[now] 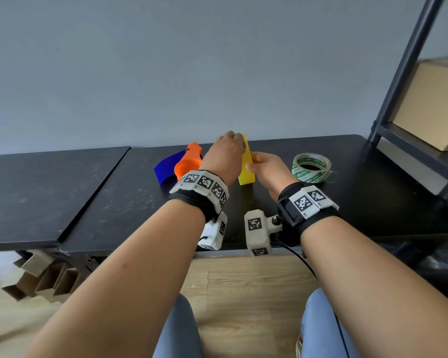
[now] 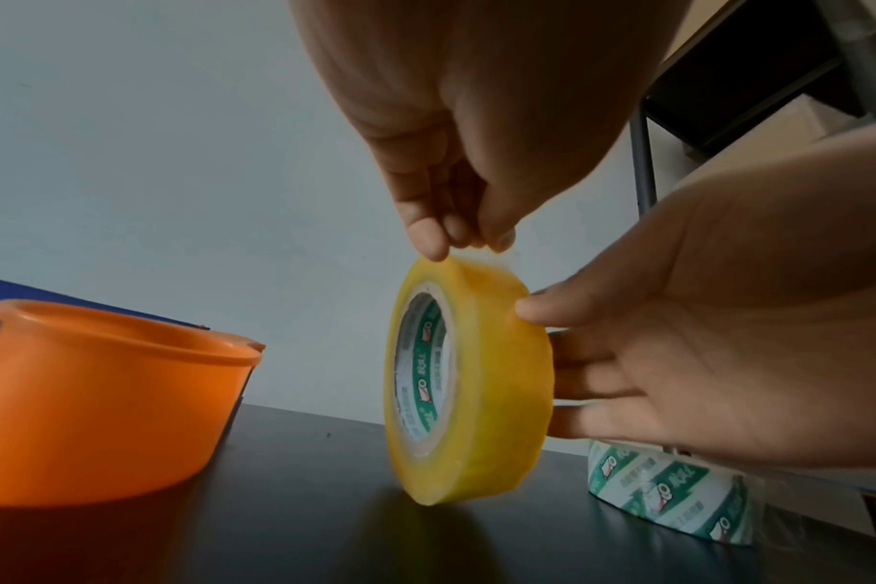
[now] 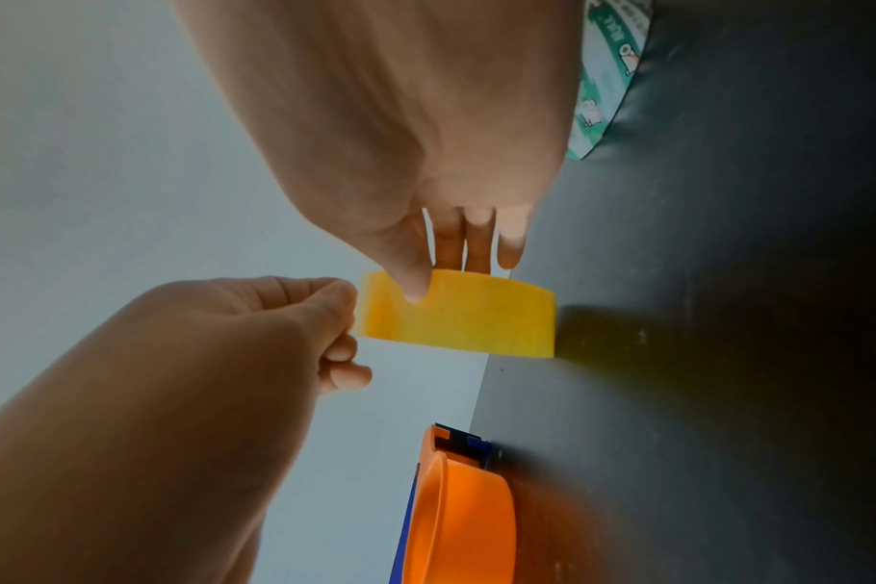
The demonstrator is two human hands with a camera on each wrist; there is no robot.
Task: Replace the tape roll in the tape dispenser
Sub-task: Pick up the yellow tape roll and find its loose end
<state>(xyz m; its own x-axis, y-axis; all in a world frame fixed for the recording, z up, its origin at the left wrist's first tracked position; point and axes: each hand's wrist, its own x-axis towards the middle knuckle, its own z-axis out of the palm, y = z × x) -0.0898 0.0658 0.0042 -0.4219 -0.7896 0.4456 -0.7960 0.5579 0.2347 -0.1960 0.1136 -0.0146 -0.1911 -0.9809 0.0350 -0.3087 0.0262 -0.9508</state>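
A full yellow tape roll [image 1: 246, 166] stands on edge on the black table [image 1: 119, 202]. My left hand [image 1: 239, 142] reaches over it, and its fingertips [image 2: 431, 241] pinch the top of the roll [image 2: 486, 375]. My right hand [image 1: 254, 162] grips the roll from the right, thumb [image 3: 416, 284] on its outer face and fingers behind it. The orange and blue tape dispenser [image 1: 186, 164] lies just left of the roll with its round orange holder [image 2: 101, 403] empty. A thin, nearly used-up roll with green print [image 1: 311, 167] lies flat to the right.
A grey wall runs close behind the table. A dark metal shelf rack [image 1: 398, 81] with a cardboard box [image 1: 429, 104] stands at the right end. A second black tabletop [image 1: 49, 192] adjoins on the left. Cardboard pieces [image 1: 44, 277] lie on the floor beneath.
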